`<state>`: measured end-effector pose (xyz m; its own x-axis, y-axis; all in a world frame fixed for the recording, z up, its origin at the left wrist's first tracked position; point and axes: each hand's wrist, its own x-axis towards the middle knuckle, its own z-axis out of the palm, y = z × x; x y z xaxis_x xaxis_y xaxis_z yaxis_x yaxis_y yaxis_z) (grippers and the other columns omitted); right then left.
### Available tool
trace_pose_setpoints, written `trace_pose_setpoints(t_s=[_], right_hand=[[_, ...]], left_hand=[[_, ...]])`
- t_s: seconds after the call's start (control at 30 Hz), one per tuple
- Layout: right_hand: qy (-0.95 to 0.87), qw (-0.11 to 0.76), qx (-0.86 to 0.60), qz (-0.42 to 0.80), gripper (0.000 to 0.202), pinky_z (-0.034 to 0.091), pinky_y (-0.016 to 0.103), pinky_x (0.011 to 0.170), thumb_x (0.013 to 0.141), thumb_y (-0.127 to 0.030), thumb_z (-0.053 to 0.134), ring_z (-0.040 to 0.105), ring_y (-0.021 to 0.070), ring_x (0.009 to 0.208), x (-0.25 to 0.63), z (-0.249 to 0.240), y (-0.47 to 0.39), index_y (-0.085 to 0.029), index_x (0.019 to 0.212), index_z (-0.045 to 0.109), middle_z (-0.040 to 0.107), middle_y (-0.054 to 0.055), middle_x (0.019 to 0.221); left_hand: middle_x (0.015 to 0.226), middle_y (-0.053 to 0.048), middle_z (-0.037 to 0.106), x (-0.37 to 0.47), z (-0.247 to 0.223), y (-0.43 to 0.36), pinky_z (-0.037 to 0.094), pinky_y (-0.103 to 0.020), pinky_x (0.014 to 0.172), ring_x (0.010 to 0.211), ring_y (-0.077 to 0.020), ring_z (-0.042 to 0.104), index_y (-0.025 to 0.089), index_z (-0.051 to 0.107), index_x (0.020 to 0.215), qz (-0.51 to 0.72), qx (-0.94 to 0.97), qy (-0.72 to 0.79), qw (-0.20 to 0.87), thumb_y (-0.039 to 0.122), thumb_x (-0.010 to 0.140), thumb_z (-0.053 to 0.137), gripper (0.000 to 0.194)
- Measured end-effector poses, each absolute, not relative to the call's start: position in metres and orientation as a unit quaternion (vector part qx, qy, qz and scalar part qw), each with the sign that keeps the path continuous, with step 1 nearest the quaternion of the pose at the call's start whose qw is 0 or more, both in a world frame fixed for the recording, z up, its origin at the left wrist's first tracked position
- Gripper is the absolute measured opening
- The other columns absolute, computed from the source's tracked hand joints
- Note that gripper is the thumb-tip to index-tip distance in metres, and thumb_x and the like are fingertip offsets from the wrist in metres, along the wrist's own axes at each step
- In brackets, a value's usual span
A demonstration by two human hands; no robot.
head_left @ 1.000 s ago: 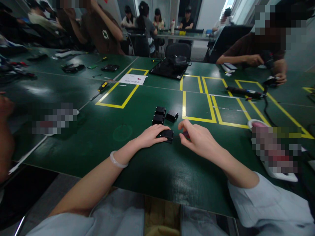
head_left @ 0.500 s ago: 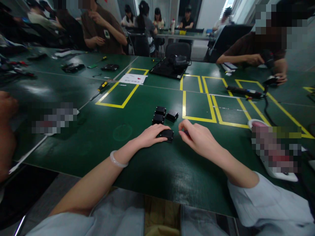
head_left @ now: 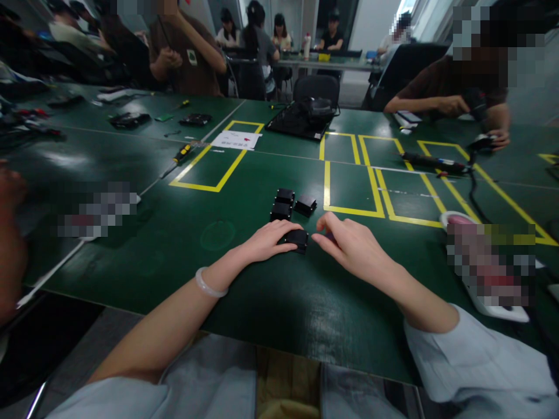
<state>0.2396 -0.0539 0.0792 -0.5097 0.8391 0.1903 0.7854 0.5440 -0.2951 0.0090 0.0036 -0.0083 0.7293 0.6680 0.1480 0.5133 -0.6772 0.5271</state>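
Observation:
My left hand (head_left: 273, 240) grips a small black block (head_left: 297, 238) on the green table (head_left: 262, 308), thumb at its near side and fingers over its far side. Just right of that block is my right hand (head_left: 347, 241), its fingers curled and the thumb apart from them; no object shows between them. Beyond my left hand stand two more black blocks, one (head_left: 282, 210) nearer and one (head_left: 285, 195) behind it. Another black block (head_left: 305, 204) lies tilted to their right.
Yellow tape rectangles (head_left: 353, 210) mark the table. A screwdriver (head_left: 182, 153) and a paper sheet (head_left: 236, 139) lie at the back left, a black panel (head_left: 299, 121) behind. A white tray (head_left: 502, 311) is at the right. Several people sit around.
My right thumb has moved slightly left, away from the curled fingers. My left hand and the blocks look unchanged. The person across at the left has shifted their hands.

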Motion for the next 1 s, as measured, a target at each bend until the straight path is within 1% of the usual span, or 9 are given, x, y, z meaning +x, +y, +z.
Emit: trace_pose_setpoints(t_s=[0.1, 0.17, 0.43, 0.53, 0.67, 0.73, 0.83, 1.0], right_hand=[[-0.865, 0.149, -0.475, 0.069, 0.017, 0.031, 0.026, 0.058, 0.095, -0.031, 0.035, 0.053, 0.0156, 0.062, 0.2398, 0.0781, -0.0528, -0.02, 0.095, 0.048, 0.061, 0.002, 0.072], [-0.865, 0.149, -0.474, 0.065, 0.015, 0.031, 0.026, 0.058, 0.093, -0.027, 0.036, 0.052, 0.0152, 0.061, 0.2398, 0.0775, -0.0527, -0.02, 0.097, 0.048, 0.061, 0.002, 0.072], [-0.865, 0.166, -0.468, 0.078, 0.019, 0.033, 0.026, 0.06, 0.086, -0.023, 0.042, 0.054, 0.0155, 0.064, 0.2387, 0.0779, -0.0552, -0.019, 0.103, 0.046, 0.061, 0.002, 0.075], [-0.864, 0.163, -0.468, 0.086, 0.017, 0.034, 0.027, 0.061, 0.087, -0.024, 0.042, 0.054, 0.0158, 0.065, 0.2385, 0.0794, -0.0559, -0.019, 0.103, 0.046, 0.061, 0.002, 0.076], [-0.862, 0.159, -0.473, 0.086, 0.018, 0.033, 0.027, 0.061, 0.093, -0.035, 0.041, 0.055, 0.0166, 0.066, 0.2386, 0.0802, -0.0556, -0.02, 0.102, 0.046, 0.062, 0.002, 0.075], [-0.863, 0.155, -0.475, 0.076, 0.02, 0.032, 0.026, 0.059, 0.094, -0.038, 0.039, 0.054, 0.0165, 0.064, 0.2388, 0.0798, -0.0549, -0.02, 0.098, 0.047, 0.061, 0.002, 0.074], [-0.866, 0.151, -0.472, 0.067, 0.017, 0.031, 0.026, 0.058, 0.095, -0.032, 0.036, 0.052, 0.0155, 0.061, 0.2393, 0.0789, -0.0539, -0.02, 0.094, 0.048, 0.061, 0.002, 0.072], [-0.862, 0.149, -0.478, 0.078, 0.015, 0.032, 0.026, 0.059, 0.091, -0.026, 0.039, 0.052, 0.0151, 0.061, 0.2398, 0.0782, -0.0533, -0.019, 0.101, 0.047, 0.06, 0.001, 0.072]], left_hand=[[0.124, -0.006, 0.057, 0.0092, -0.0084, 0.0037, 0.039, -0.037, 0.097, 0.111, -0.0246, 0.052, 0.024, 0.048, 0.129, 0.164, 0.901, 0.327, 0.233, 0.041, 0.092, 0.054, 0.041], [0.124, -0.006, 0.057, 0.0093, -0.0081, 0.0037, 0.039, -0.037, 0.097, 0.111, -0.0248, 0.052, 0.024, 0.048, 0.129, 0.159, 0.902, 0.328, 0.232, 0.042, 0.092, 0.054, 0.041], [0.124, -0.006, 0.057, 0.01, -0.0068, 0.0032, 0.039, -0.037, 0.097, 0.11, -0.0246, 0.052, 0.025, 0.048, 0.129, 0.158, 0.901, 0.33, 0.234, 0.042, 0.093, 0.053, 0.04], [0.124, -0.006, 0.057, 0.01, -0.0072, 0.0034, 0.039, -0.038, 0.097, 0.11, -0.0249, 0.052, 0.025, 0.048, 0.129, 0.158, 0.901, 0.33, 0.235, 0.043, 0.092, 0.053, 0.041], [0.125, -0.006, 0.057, 0.0093, -0.0078, 0.0036, 0.039, -0.038, 0.097, 0.111, -0.0248, 0.052, 0.026, 0.047, 0.13, 0.159, 0.9, 0.33, 0.235, 0.043, 0.092, 0.054, 0.042], [0.125, -0.006, 0.057, 0.0091, -0.0079, 0.0035, 0.039, -0.038, 0.097, 0.111, -0.0247, 0.052, 0.026, 0.047, 0.13, 0.16, 0.899, 0.33, 0.238, 0.043, 0.092, 0.054, 0.042], [0.124, -0.006, 0.057, 0.0093, -0.0078, 0.0033, 0.039, -0.037, 0.097, 0.11, -0.0247, 0.052, 0.025, 0.047, 0.13, 0.162, 0.9, 0.329, 0.236, 0.043, 0.092, 0.053, 0.042], [0.124, -0.006, 0.057, 0.0097, -0.0064, 0.0033, 0.039, -0.037, 0.097, 0.111, -0.0243, 0.052, 0.025, 0.048, 0.129, 0.159, 0.902, 0.326, 0.234, 0.042, 0.092, 0.053, 0.04]])
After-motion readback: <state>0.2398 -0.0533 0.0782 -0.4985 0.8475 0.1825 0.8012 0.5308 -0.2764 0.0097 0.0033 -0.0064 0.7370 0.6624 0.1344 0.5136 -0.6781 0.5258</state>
